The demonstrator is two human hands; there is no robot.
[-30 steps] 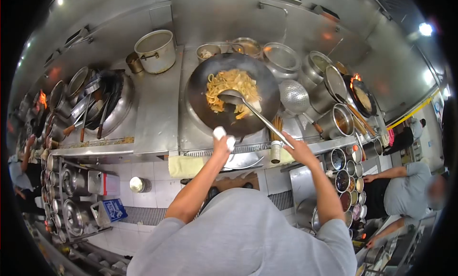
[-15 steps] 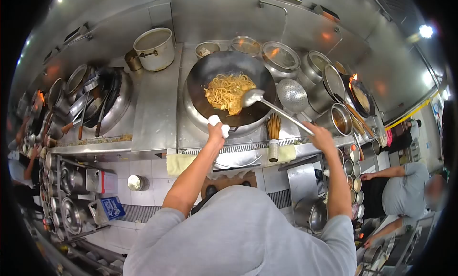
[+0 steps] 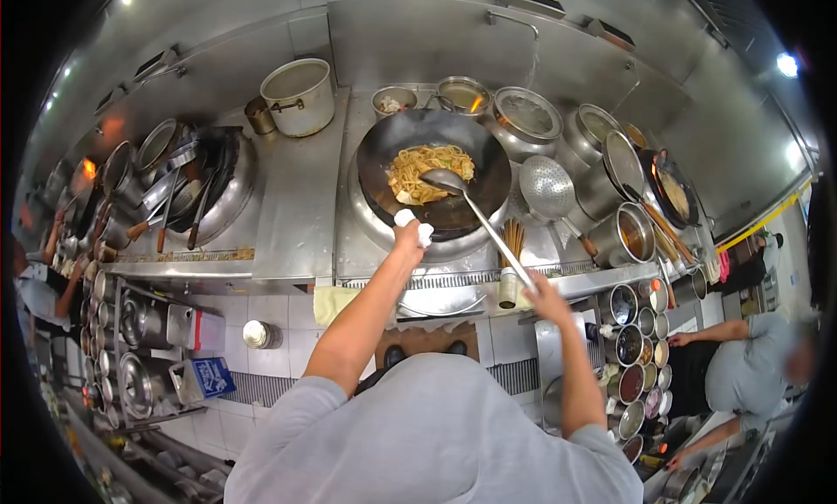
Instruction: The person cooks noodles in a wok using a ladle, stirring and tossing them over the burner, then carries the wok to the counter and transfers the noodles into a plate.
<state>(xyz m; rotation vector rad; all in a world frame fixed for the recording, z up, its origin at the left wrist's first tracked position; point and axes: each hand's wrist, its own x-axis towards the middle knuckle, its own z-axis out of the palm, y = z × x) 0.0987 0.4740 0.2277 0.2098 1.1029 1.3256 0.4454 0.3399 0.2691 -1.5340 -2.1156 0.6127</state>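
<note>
A dark wok (image 3: 475, 142) sits on the middle burner with noodles (image 3: 418, 166) in it. My left hand (image 3: 408, 239) is closed around a white cloth (image 3: 414, 227) at the wok's near edge. Whatever part of the wok lies under the cloth is hidden. In my right hand (image 3: 547, 298) is the end of a long metal ladle (image 3: 495, 235), whose bowl rests among the noodles. A bamboo brush (image 3: 511, 244) stands in a can just left of my right hand. The perforated strainer (image 3: 547, 187) lies to the right of the wok.
A large pot (image 3: 297, 103) stands at the back left, near a second wok station (image 3: 235, 190). Lidded pots and a sauce pot (image 3: 634, 234) line the right. Ingredient bowls (image 3: 629, 345) and a co-worker (image 3: 741, 364) are at the right. A yellow towel (image 3: 336, 303) hangs at the front edge.
The ladle has swung from the noodles' right side onto their middle, its bowl turned over. My right hand has moved down and left. The wok now sits lower in view, its noodles shifted.
</note>
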